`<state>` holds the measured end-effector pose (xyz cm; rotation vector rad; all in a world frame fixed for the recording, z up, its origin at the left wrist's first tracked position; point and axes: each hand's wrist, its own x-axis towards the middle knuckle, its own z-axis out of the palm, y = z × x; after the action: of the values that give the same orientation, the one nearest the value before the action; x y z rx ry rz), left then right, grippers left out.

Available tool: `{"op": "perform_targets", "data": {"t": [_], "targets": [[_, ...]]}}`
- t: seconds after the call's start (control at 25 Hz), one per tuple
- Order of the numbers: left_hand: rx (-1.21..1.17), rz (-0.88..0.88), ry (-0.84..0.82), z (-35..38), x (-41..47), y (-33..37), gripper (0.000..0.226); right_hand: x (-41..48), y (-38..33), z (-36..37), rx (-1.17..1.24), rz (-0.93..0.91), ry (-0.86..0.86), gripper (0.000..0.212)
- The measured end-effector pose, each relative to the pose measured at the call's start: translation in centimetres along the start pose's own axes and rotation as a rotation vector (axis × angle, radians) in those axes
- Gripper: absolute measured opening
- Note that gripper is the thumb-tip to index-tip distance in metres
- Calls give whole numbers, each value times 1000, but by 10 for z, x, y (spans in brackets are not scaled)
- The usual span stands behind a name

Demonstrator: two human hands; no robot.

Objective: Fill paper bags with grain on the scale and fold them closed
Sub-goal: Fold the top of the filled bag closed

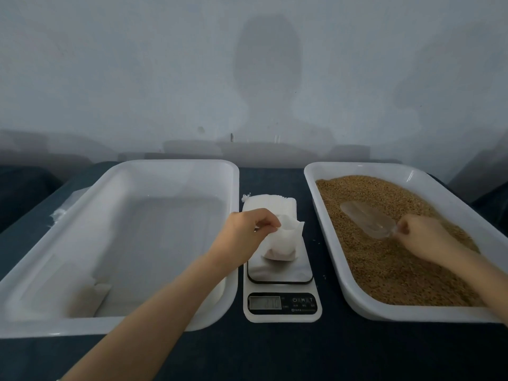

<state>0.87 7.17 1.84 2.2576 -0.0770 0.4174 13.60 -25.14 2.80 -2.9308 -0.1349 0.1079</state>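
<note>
A small white paper bag (280, 243) stands on the steel platform of a digital kitchen scale (281, 273) in the middle of the table. My left hand (247, 229) pinches the bag's top edge and holds its mouth up. To the right, a white tray (343, 259) is filled with brown grain (390, 268). A clear plastic scoop (368, 218) lies on the grain, and my right hand (423, 235) grips its handle. Whether the bag holds any grain is hidden from here.
A big white tray (176, 171) stands on the left with a folded white bag (93, 295) lying in its near corner. A stack of flat white bags (269, 204) lies behind the scale. The tabletop is dark blue, with a pale wall behind.
</note>
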Motion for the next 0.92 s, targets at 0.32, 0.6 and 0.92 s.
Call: {"op": "perform_targets", "data": {"t": [0.32,0.6,0.92], "targets": [[17,-121,-6,-1,1,3,25,-43,-105,-8,286,-529,101,52],[55,-96,-72,-3,-1,5,20,-43,-145,22,465,-549,3,7],[53,-110,12,-8,0,3,4,-52,-143,19,519,-679,175,7]]}}
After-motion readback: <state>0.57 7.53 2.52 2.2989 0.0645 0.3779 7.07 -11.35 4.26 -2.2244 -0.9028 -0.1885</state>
